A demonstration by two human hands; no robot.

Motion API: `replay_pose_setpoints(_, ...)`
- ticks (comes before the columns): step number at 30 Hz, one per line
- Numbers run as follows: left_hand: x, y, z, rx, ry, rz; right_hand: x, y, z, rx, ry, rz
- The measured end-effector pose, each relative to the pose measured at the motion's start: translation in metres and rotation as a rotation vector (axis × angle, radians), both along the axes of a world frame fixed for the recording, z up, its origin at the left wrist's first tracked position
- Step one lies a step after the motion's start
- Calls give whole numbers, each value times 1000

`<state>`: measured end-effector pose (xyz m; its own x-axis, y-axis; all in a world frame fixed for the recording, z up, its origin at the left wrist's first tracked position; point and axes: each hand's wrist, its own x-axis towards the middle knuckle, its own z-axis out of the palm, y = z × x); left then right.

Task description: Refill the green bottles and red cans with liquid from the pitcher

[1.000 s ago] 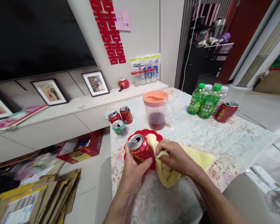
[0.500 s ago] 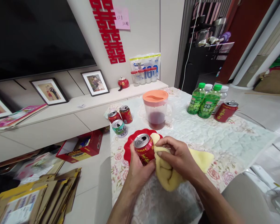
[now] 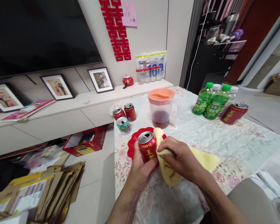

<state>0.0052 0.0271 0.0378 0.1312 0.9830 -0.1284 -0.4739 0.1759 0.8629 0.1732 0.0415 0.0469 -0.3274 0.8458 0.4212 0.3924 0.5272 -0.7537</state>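
Living room, big dark TV [image 3: 37,34] upper left, framed photos [image 3: 57,86] leaning on low white cabinet [image 3: 67,119], magazines [image 3: 29,109] lying flat beside them. Flattened cardboard boxes [image 3: 37,194] piled on floor lower left, red carton [image 3: 90,143] under cabinet edge. Red double-happiness paper cutout [image 3: 115,29] on wall, pink sticky note [image 3: 129,17] just right of it, handwriting too small to read.

Table with floral lace cloth [image 3: 214,137] centre to right. Three opened cans [image 3: 124,116] grouped at table's far-left corner, two red, one green-and-white, labels unreadable. Left hand [image 3: 141,165] curled around lower body of red can [image 3: 148,148], fingers wrapped tight, can upright, tab end open, held just above red scalloped plate [image 3: 133,146]. Yellow Chinese characters on can, looks like 王老吉. Right hand [image 3: 180,160] closed on yellow cloth [image 3: 200,161], bunched fold pressed against can's right side, rest of cloth trailing onto table. Clear pitcher [image 3: 161,109] with orange lid behind plate, dark red liquid in bottom. Jars and blue-white packet [image 3: 150,67] on cabinet behind, "100" partly legible. Green bottles [image 3: 211,101] with green caps far right, labels in Chinese, not readable. Another red can [image 3: 233,112] beside them, tilted, same yellow characters.
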Motion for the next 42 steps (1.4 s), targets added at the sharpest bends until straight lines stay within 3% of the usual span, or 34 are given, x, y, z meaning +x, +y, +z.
replay_pose_setpoints(4,-7,7,-6,67,15,9,4,3,-8,-134,-92,7)
replay_pose_setpoints(9,-11,12,-11,73,88,68,3,6,-17,-184,-115,-35)
replay_pose_setpoints(16,-5,10,-9,32,160,55,-4,-2,-1,-186,42,-122)
replay_pose_setpoints(21,3,10,-15,95,134,49,-9,-12,8,-58,306,-150)
replay_pose_setpoints(24,5,8,-16,98,107,71,-10,-13,9,95,253,-93)
replay_pose_setpoints(27,3,6,-12,67,99,95,-9,-10,6,150,129,-19)
replay_pose_setpoints(33,-4,7,-1,-2,62,59,-2,0,-3,-7,-20,57)
replay_pose_setpoints(42,-13,14,-12,-16,74,66,1,3,-16,-168,-139,-22)
